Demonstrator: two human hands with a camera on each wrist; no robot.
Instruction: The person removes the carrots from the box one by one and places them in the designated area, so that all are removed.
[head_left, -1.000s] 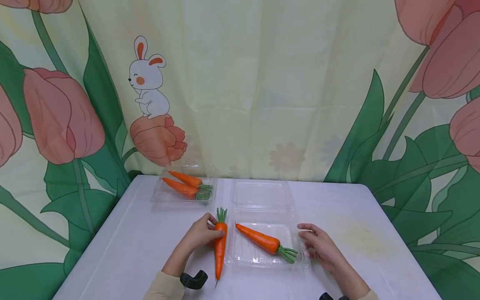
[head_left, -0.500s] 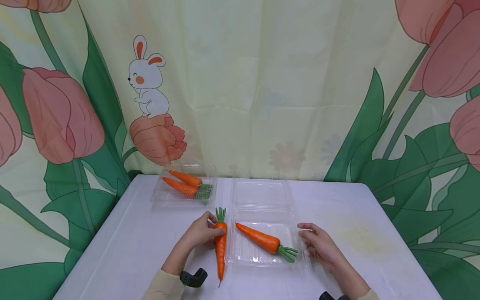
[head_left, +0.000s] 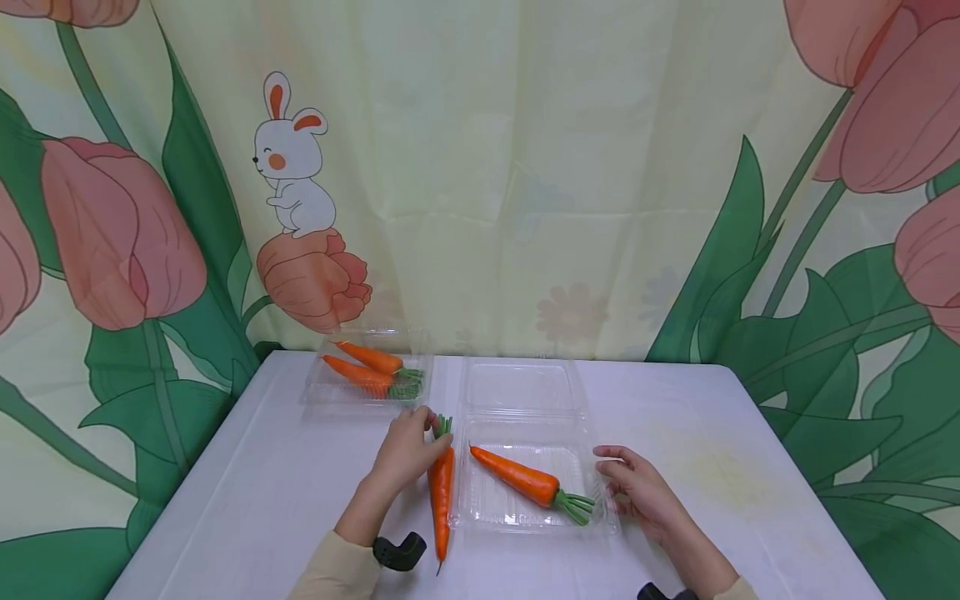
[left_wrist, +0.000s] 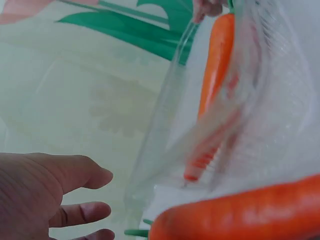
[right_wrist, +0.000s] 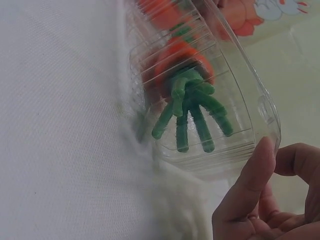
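An orange carrot (head_left: 442,500) lies lengthwise along the left side of a clear plastic clamshell container (head_left: 483,514), its green stems pointing to the back. My left hand (head_left: 407,451) is over the stem end. In the left wrist view, thumb and fingers (left_wrist: 82,214) are spread apart just beyond the stems, with nothing between them. Inside the container's base, a second carrot (head_left: 521,478) rests at a slant, stems toward the right front. With thumb and index finger, my right hand (head_left: 637,492) pinches the container's right rim (right_wrist: 272,117).
At the back left of the white table (head_left: 720,467) stands another clear container (head_left: 318,392) with two carrots (head_left: 367,358) in it. The open container's lid (head_left: 525,387) lies folded back. A printed curtain (head_left: 480,167) hangs behind the table.
My left hand has let go of the carrot's body and moved up and back toward its stems. Between the first two frames the carrot's tip swung slightly right. The right hand has stayed put.
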